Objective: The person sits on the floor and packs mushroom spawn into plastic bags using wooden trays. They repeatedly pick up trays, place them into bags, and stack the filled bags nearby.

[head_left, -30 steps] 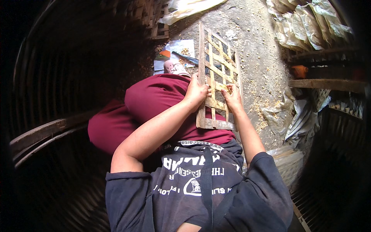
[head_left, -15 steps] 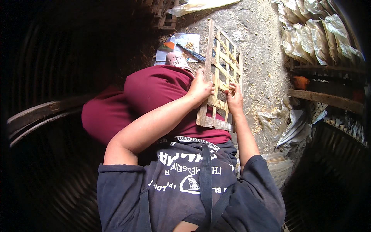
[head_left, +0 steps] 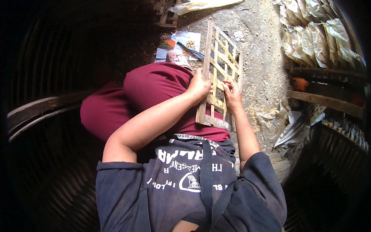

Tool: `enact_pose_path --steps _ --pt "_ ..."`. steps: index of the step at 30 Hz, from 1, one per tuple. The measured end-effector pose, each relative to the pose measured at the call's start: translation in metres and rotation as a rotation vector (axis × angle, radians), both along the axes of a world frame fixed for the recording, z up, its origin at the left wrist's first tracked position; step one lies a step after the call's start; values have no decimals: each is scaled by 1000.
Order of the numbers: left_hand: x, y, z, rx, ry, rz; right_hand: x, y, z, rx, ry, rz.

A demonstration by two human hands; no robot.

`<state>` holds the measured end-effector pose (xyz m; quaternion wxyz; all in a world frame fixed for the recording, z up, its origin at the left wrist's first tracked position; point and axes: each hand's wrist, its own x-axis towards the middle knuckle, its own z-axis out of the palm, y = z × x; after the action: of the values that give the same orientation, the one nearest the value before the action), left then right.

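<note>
A wooden lattice frame of thick side rails and thin crossed slats leans upright across my lap, its near end by my waist. My left hand is wrapped round its left rail, with the fingertips curled inside among the slats. Yellowish residue clings to several slats. On the frame's right half, my right hand has thumb and fingers drawn together in a pinch at the slats. Whatever lies between those fingertips is too small to make out.
Crumbs litter the concrete floor. Beyond my pink shoe lie white sheets and an orange-and-green item. At right, a wooden rack carries crumpled plastic bags. More plastic lies below it. A slatted crate stands far off.
My right hand has shifted slightly up and left over the slats, and its fingers have drawn closer together. My left hand still grips the rail in nearly the same place.
</note>
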<state>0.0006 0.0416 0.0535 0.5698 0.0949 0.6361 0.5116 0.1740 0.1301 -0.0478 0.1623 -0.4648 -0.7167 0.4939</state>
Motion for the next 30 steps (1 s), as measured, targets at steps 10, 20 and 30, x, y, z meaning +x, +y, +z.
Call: enact_pose_path --steps 10,20,30 --pt "1 2 10 59 -28 14 11 13 -11 -113 31 -67" --pt "1 -1 -7 67 -48 12 6 6 -12 -64 -20 25" --pt "1 1 3 68 49 -28 3 15 1 73 -97 -124"
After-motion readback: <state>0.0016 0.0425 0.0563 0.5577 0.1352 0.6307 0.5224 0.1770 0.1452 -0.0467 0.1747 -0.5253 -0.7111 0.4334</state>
